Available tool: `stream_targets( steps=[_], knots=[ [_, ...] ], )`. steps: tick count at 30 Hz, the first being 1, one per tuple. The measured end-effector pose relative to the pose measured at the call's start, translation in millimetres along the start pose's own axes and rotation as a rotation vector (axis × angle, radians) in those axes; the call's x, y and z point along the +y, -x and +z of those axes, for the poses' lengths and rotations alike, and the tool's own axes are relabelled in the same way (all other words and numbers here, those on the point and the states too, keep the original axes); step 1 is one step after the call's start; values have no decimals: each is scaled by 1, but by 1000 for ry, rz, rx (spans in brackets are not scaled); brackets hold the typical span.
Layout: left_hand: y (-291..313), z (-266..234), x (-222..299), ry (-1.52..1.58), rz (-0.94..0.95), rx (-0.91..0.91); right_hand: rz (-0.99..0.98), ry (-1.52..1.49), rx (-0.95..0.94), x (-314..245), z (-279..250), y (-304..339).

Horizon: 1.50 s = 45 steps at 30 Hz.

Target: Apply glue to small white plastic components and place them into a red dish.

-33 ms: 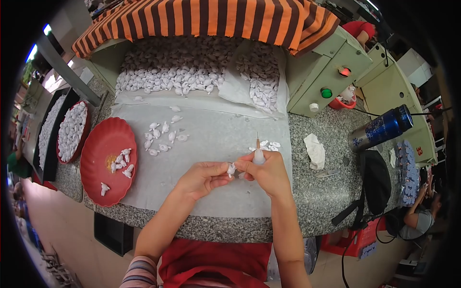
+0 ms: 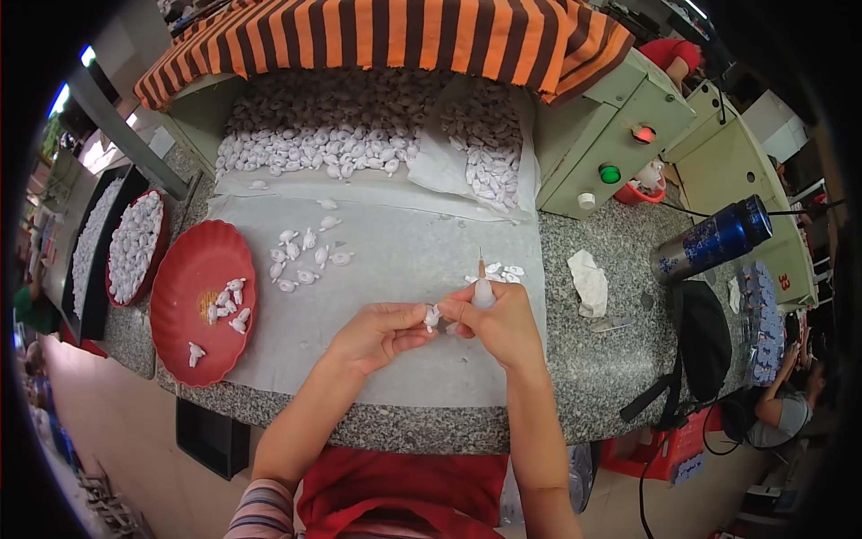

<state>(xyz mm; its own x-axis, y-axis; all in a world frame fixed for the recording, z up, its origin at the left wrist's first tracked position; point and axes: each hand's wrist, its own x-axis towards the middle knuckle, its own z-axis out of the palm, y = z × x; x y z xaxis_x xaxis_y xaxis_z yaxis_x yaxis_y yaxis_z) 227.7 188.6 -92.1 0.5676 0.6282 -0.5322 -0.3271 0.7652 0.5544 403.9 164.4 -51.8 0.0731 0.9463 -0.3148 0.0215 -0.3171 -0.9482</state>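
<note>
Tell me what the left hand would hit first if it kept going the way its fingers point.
The left hand points rightward: first the small white piece it pinches, then probably the right hand directly beyond.

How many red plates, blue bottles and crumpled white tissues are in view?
Red plates: 2 (near plate, far plate)
Blue bottle: 1
Crumpled white tissue: 1
Total: 4

Small white piece (image 2: 433,316) — perhaps plastic — pinched over white paper
</note>
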Motion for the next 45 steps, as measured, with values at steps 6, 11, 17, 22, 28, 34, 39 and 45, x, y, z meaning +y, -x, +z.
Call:
stream_targets(
  steps=[6,11,17,22,28,34,39,45],
  knots=[
    [1,-1,0,24,8,7,-17,-5,6,0,4,1],
    [0,-4,-1,19,11,27,-28,-1,6,2,6,1],
    [5,9,2,-159,151,50,-112,46,48,6,6,3],
    [15,18,7,-254,241,80,-375,279,131,3,11,7],
    [13,14,8,-237,200,17,-309,355,62,2,12,11],
    [12,16,8,-142,150,-9,-303,268,-5,5,18,14],
    [6,4,7,53,144,-47,-301,258,289,2,-14,1],
    [6,5,9,176,108,-117,-13,958,1065,34,-116,-10]
  ],
)
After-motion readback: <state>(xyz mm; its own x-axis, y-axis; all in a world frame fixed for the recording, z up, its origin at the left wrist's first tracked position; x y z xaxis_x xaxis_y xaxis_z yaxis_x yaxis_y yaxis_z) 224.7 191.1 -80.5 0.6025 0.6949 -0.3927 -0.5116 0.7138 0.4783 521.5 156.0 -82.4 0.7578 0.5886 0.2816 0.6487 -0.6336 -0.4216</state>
